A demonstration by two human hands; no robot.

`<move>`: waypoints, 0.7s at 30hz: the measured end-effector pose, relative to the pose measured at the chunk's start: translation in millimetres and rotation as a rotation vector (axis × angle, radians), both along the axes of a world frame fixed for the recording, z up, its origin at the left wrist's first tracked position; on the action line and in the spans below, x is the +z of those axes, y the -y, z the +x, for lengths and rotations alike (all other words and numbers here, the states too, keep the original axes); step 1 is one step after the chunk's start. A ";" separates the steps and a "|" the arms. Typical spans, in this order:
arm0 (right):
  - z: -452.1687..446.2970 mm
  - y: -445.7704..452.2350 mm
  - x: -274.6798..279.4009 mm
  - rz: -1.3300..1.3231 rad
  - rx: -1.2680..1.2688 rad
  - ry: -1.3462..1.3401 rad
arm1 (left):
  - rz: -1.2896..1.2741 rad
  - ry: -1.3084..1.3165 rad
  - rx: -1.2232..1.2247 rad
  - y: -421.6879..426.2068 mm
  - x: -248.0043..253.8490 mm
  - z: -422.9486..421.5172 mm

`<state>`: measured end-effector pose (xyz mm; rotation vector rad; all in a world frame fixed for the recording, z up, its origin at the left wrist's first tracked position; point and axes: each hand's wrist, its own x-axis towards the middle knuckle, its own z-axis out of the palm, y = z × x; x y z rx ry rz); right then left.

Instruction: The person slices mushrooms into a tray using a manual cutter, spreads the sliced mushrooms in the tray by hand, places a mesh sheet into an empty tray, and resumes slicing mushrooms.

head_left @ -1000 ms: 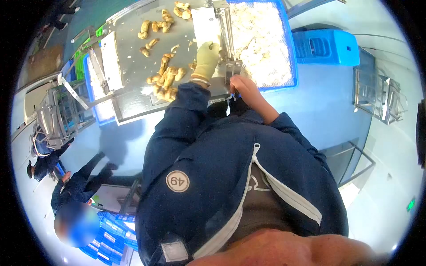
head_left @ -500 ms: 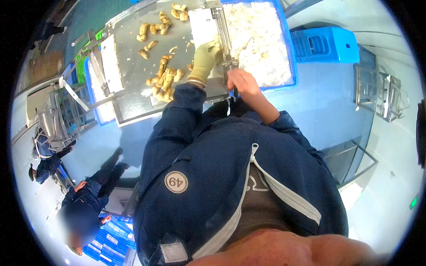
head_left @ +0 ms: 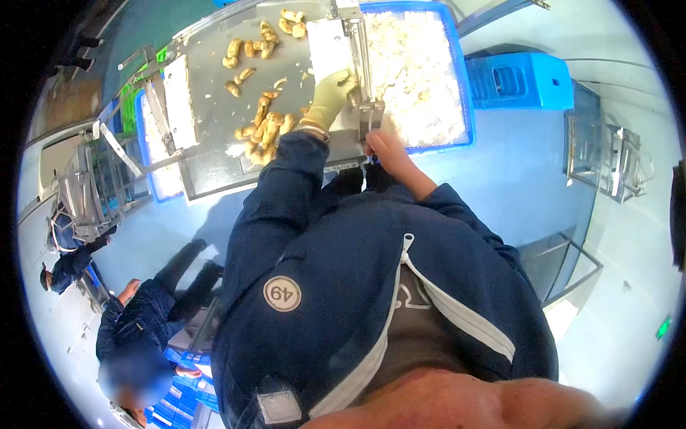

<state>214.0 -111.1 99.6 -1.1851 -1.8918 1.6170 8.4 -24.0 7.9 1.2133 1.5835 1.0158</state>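
Note:
My left hand (head_left: 332,98), in a pale yellow glove, rests beside a metal slicer (head_left: 362,61) at the right end of a steel table. Its fingers curl against the slicer's edge; whatever they hold is hidden. My bare right hand (head_left: 388,152) is closed round the near end of the slicer, at its handle (head_left: 372,118). Whole brown mushrooms (head_left: 266,132) lie in a pile left of my gloved hand, with more farther back. Beyond the slicer, a blue mesh tray (head_left: 461,86) holds many pale slices (head_left: 414,71).
A white board (head_left: 330,44) is fixed beside the slicer. On the steel table (head_left: 214,107) lie small scraps. A similar slicing station (head_left: 164,118) stands at its left end. A blue plastic stool (head_left: 525,81) is at right. One person (head_left: 146,318) stands behind at left, another farther off.
My right hand has come down toward my body along with the slicer handle. My left hand stays beside the slicer, its fingers slightly shifted. The person at left has moved a little.

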 end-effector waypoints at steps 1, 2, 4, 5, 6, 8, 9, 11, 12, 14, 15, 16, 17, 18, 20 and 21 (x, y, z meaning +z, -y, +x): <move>-0.7 4.0 -8.5 -0.004 0.004 0.017 | -0.026 0.012 -0.017 0.8 8.4 0.4; 1.8 0.3 -16.9 0.220 0.036 0.026 | -0.049 0.022 -0.032 -0.1 16.8 1.4; -3.6 -12.2 9.3 0.654 0.102 0.039 | -0.012 0.022 0.004 4.6 9.0 1.7; -4.8 -15.2 32.9 0.404 0.050 -0.046 | -0.005 0.047 0.013 4.7 4.6 3.3; -6.7 -23.1 62.4 0.166 -0.002 -0.130 | 0.015 0.071 0.024 0.3 4.0 4.2; -6.3 -23.4 68.3 -0.093 -0.067 -0.148 | -0.011 0.054 -0.011 -3.2 9.6 4.4; -4.4 -15.5 42.5 -0.118 -0.076 -0.082 | -0.022 0.044 -0.023 -4.6 12.6 2.6; 1.0 3.9 -10.4 -0.103 -0.099 0.016 | -0.033 0.063 -0.017 -5.9 -13.0 -1.0; 1.4 2.9 -10.8 -0.014 -0.075 0.028 | -0.029 0.051 -0.031 -3.3 -7.9 0.1; -1.3 -2.8 0.1 0.162 -0.022 0.047 | -0.023 0.024 -0.056 -1.3 17.4 -0.4; -4.5 -6.7 28.1 0.067 -0.069 -0.012 | -0.075 0.048 -0.071 -1.3 21.7 0.2; -10.4 -16.3 72.0 -0.020 -0.115 -0.070 | -0.030 0.026 -0.067 -2.7 6.8 0.6; -13.7 -22.7 95.3 -0.102 -0.161 -0.132 | 0.020 0.002 -0.064 -6.2 -18.9 -1.2; -12.1 -20.8 84.6 -0.100 -0.135 -0.104 | 0.071 -0.026 -0.060 -9.7 -31.7 -3.6; -7.4 -11.1 37.2 -0.093 -0.071 -0.050 | 0.009 -0.049 -0.072 -12.0 -0.9 -4.5; -5.2 -3.4 20.9 -0.163 -0.112 0.034 | -0.002 -0.048 -0.077 -10.5 6.4 -4.4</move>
